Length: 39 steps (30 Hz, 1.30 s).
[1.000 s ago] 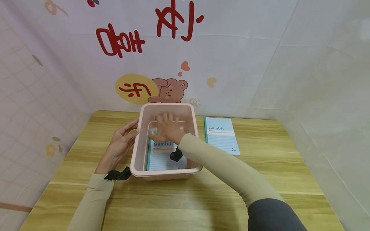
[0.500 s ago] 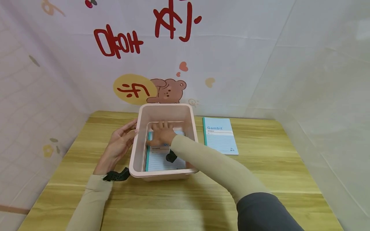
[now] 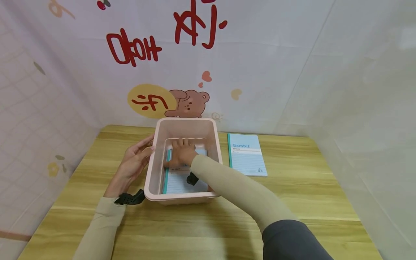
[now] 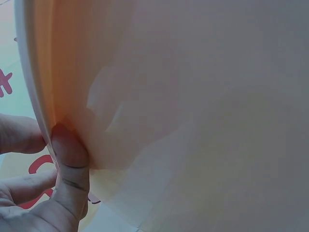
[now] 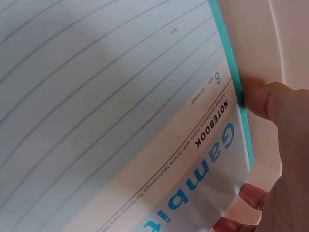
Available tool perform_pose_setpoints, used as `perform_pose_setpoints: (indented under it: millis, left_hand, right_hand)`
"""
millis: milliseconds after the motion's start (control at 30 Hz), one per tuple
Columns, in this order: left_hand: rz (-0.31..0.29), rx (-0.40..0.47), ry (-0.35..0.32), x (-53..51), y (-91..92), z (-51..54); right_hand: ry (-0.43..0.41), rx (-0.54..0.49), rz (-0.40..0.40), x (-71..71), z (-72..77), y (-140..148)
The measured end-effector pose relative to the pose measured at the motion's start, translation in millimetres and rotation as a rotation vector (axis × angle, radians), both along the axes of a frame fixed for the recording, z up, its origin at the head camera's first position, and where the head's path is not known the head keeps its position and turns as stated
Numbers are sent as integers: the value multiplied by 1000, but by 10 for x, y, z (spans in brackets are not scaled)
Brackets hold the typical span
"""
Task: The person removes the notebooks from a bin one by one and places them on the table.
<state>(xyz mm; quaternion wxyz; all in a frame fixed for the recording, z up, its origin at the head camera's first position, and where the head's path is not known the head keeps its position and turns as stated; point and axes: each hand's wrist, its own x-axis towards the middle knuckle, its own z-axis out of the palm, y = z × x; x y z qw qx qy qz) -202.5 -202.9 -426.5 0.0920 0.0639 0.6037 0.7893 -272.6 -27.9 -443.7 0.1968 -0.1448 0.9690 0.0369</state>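
Note:
In the head view, a pale pink plastic bin (image 3: 186,195) stands on the table. My left hand (image 3: 134,160) grips its left wall near the rim; the left wrist view shows the thumb (image 4: 72,164) on one face of the wall and fingers on the other. Inside the bin lies a light-blue "Gambit" notebook (image 3: 183,184) with a teal spine. My right hand (image 3: 182,153) is down in the bin over the notebook's upper part, fingers spread. In the right wrist view, its thumb (image 5: 260,101) touches the teal spine, and two fingertips show at the top edge.
A second "Gambit" notebook (image 3: 247,155) lies on the wooden table (image 3: 292,195) right of the bin. A white printed backdrop (image 3: 266,72) rises behind the table, with pale sheets at both sides.
My right hand has moved lower into the bin, with its fingers now at the notebook's edges. The left hand keeps its hold on the bin's wall. The head view has shifted slightly.

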Motion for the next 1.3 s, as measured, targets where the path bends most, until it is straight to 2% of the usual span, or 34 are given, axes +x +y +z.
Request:
perform_pose_setpoints:
  millis: [233,367,533,667,867,1067,1300]
  left_hand:
    - [3,-3,-16,12,-11,-13]
    - [5,-7,-19,5,-15,-25]
    - [-1,-7,-16,-3,-10,-28]
    - [0,-12,-20,-6,-9,-26]
    - [6,-10,-9,7,-10,-15]
    - [10,-5,-13,10,-12,-11]
    - [6,7,-21,17,-17,-6]
  right_hand:
    - [9,24,4,-34,18,-26]
    - [49,-13,5,8,71,-20]
    - [100,-2,29,70,132,1]
    - [102,15,31,80,140,22]
    - [53,-17,4,61,137,35]
    - [106,-45,84,16,104,13]
    - [181,-20,157,-27,99,2]
